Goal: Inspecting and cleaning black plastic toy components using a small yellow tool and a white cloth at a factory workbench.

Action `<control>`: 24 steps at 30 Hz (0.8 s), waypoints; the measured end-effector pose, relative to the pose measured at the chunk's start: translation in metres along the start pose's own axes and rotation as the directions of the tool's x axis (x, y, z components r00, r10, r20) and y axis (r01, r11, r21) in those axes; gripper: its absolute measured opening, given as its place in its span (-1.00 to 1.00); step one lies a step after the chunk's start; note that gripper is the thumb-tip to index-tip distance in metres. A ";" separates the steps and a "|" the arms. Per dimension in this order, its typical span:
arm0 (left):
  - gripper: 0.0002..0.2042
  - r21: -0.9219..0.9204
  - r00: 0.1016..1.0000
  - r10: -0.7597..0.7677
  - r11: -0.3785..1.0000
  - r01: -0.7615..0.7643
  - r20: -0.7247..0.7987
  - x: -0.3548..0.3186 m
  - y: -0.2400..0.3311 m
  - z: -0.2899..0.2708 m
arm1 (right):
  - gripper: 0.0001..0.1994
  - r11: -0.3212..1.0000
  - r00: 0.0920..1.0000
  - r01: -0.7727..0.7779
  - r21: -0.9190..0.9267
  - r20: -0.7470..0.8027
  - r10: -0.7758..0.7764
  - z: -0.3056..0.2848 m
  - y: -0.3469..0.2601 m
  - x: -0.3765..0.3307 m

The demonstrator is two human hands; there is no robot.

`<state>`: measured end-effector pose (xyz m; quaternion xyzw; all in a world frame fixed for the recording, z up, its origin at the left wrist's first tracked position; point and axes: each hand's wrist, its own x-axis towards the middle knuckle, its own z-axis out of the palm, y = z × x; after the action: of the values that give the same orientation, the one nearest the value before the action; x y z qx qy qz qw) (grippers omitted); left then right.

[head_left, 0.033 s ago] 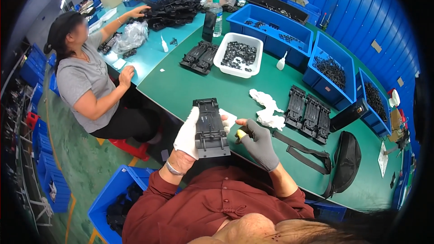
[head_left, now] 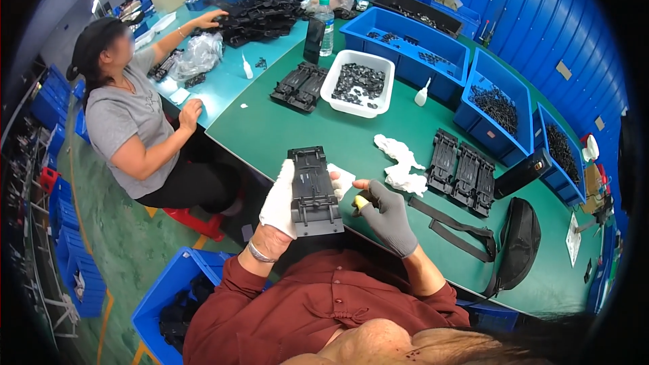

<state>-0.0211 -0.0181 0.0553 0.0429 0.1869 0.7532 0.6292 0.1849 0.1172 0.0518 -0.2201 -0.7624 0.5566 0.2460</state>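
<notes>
My left hand (head_left: 277, 206), in a white glove with bare fingertips, is closed round a black plastic chassis-like frame (head_left: 315, 186). The frame is held tilted up before me, at the table's near edge, with raised bars across its lower part. Just to its right is my right hand (head_left: 388, 216), in a grey glove and apart from the frame. Its index finger points left, and yellow covers the thumb tip. The other fingers are curled under, hiding whatever they may hold. Beyond lie crumpled white gloves (head_left: 400, 162) and several similar black frames (head_left: 462, 170).
A white tub (head_left: 358, 105) of small black parts stands on the green table. Blue bins (head_left: 497, 133) line the far right. Also there are a dropper bottle (head_left: 421, 96), a water bottle (head_left: 326, 34) and a black waist bag (head_left: 519, 243). A co-worker (head_left: 135, 115) sits at the left.
</notes>
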 end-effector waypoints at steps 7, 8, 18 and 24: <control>-0.44 0.130 0.966 0.257 0.958 -0.257 0.018 -0.003 0.008 -0.011 | -0.65 1.000 1.000 -0.014 0.008 0.011 0.014 0.009 0.003 -0.002; -0.46 0.201 0.956 0.291 0.935 -0.292 0.035 -0.003 0.011 -0.013 | -0.65 0.999 0.999 -0.037 0.010 0.019 0.037 0.010 0.004 -0.002; -0.44 0.475 0.923 0.355 0.794 -0.381 0.146 -0.007 0.021 -0.039 | -0.77 0.937 0.973 0.227 -0.265 0.036 -0.226 0.015 -0.029 0.003; -0.57 0.699 0.914 0.349 0.601 -0.388 0.208 -0.020 -0.006 -0.045 | -0.71 0.680 0.776 0.580 -0.449 0.052 -0.629 0.041 -0.049 0.026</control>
<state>-0.0246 -0.0463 0.0147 0.3450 0.4413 0.7281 0.3951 0.1359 0.0891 0.0920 -0.0348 -0.8828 0.2439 0.3999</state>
